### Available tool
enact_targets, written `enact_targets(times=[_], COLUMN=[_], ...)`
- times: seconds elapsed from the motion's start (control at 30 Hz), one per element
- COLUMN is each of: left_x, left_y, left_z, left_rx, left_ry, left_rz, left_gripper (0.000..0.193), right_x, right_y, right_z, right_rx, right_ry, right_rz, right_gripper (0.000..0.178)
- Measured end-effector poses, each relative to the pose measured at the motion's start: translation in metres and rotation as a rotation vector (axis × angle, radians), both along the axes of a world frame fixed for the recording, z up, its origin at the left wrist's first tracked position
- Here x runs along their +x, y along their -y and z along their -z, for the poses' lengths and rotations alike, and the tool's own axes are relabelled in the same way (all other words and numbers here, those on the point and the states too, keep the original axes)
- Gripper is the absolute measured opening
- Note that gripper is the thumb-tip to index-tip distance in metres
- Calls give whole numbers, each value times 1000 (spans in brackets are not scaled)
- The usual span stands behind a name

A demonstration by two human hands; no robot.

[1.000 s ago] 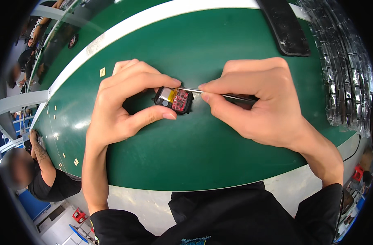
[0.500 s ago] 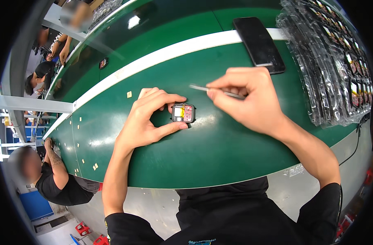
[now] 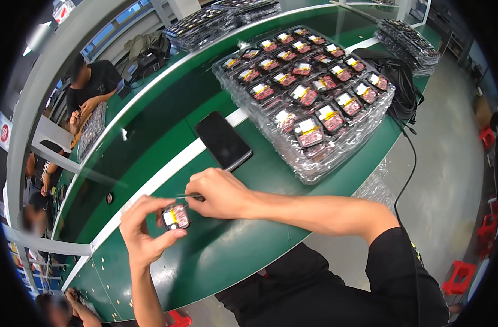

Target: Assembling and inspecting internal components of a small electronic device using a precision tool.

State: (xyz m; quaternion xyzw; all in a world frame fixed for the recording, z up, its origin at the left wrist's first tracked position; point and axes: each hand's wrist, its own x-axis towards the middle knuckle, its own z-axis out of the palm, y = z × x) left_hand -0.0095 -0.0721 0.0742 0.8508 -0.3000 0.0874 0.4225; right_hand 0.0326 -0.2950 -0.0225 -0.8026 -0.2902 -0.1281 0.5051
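Note:
Between the thumb and fingers of my left hand point(image 3: 142, 231) is a small square watch case point(image 3: 178, 217), its open side facing up. Inside it show a white block, a yellow strip and a reddish circuit board. The case appears raised off the green table. Just to its right, my right hand point(image 3: 221, 193) is closed around thin metal tweezers point(image 3: 188, 196). Their tip points left, toward my left fingertips, above the case. Whether the tip touches anything is too small to tell.
A black phone point(image 3: 223, 140) lies beyond my right hand. Stacked clear plastic trays point(image 3: 341, 158) full of similar watch cases stand at the right, with black cables point(image 3: 404, 103) beside them. A white strip point(image 3: 167, 169) crosses the table. Other people sit at the left.
The view has swung right, bringing the tray stack toward the middle. My left hand now appears to hold the watch case off the table, and my right hand has come close beside it with the tweezers.

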Motion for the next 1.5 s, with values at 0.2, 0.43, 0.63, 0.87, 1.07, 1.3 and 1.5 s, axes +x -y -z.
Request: enact_targets(times=[0.2, 0.43, 0.63, 0.87, 1.07, 1.3, 1.5], left_x=[63, 98, 71, 46, 10, -10, -8], left_y=[149, 193, 196, 178, 171, 195, 227], left_z=[-72, -60, -28, -5, 11, 34, 67], left_rx=[120, 237, -108, -289, -406, -496, -626], left_ry=[263, 333, 139, 13, -148, -220, -291], left_rz=[401, 405, 87, -29, -14, -34, -47], left_gripper=[58, 57, 68, 55, 63, 65, 63], right_x=[-8, -11, -10, -125, -279, -308, -126], right_y=[-1, -4, -1, 43, 196, 422, 452], right_z=[-2, 20, -3, 0, 53, -41, -90], right_rx=[-186, -82, -429, 169, 443, -685, -625], right_ry=[-53, 211, -42, 101, -895, -473, 182], right_rz=[-36, 42, -60, -58, -330, 1260, 930], right_gripper=[17, 9, 11, 32, 41, 17, 62])
